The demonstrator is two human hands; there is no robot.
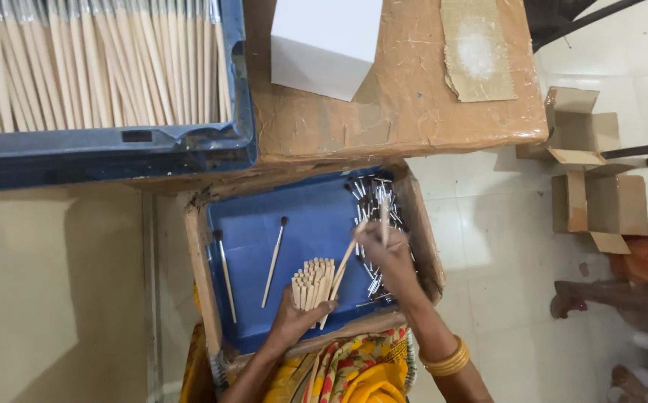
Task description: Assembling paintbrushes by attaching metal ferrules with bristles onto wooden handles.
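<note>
Head view, looking down at lap-level work box.

Left hand closed round a bundle of pale round wooden sticks, cut ends up and even, fanned a little; bundle stands near front centre of the shallow cardboard tray w/ blue lining. Right hand pinches one thin wooden stick btwn thumb and fingers, stick tilted, lower end down by the bundle, upper end at the fingertips; a small metal piece sticks up from the same grip, detail too small to tell. Gold bangles on right wrist.

Two finished brushes w/ dark tips lie loose on the blue lining, left of bundle, apart from each other. Heap of small silver-and-dark metal ferrules fills tray's right side, just under and behind right hand.

Room: blue floor btwn the brushes and the bundle is bare; tray walls low, right wall close to right hand; far wall tucks under the brown tape-wrapped cardboard tabletop.

Pkgs: blue plastic crate top left, packed w/ long pale sticks lying side by side. White paper sheet on the tabletop, corner pointing down; beside it a rough cardboard scrap. Small open brown cartons on the white tiled floor to the right, flaps up.
</note>
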